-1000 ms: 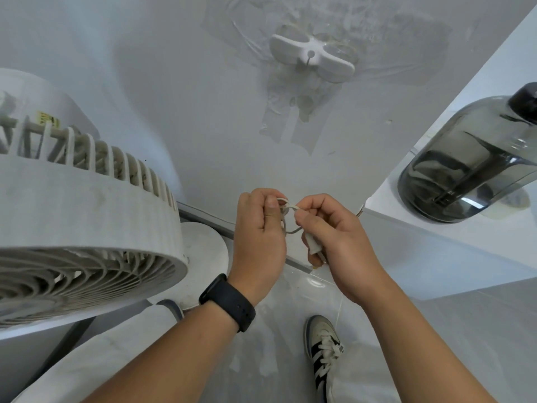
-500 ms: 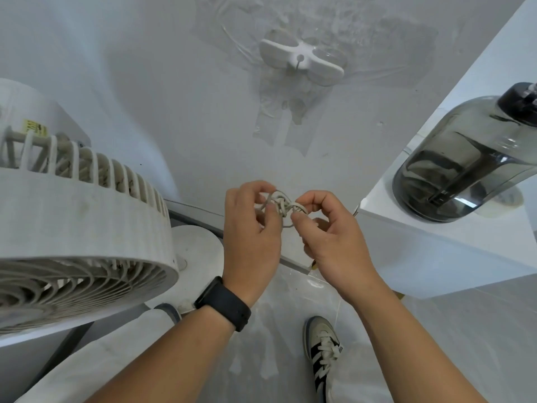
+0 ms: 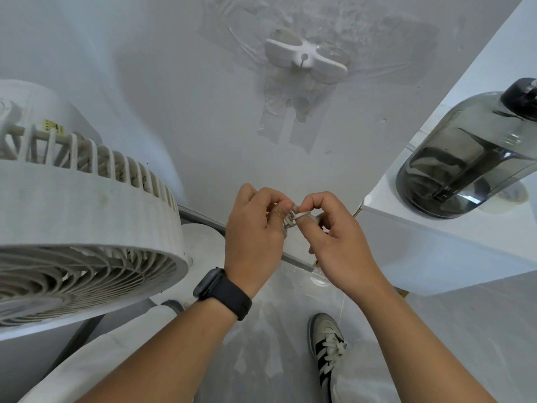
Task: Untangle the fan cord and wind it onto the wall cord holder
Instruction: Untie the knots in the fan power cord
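Both hands pinch the cord knot (image 3: 293, 219): left hand (image 3: 255, 228), right hand (image 3: 337, 242). Better to loosen loops between fingertips, not yank.

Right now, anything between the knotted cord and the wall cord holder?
Nothing. In the head view, both hands pinch the cord knot low in frame; the stretch up to the cord holder is bare wall with torn tape residue.

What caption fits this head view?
Both hands pinch the knotted cord below the empty wall holder, fan alongside.
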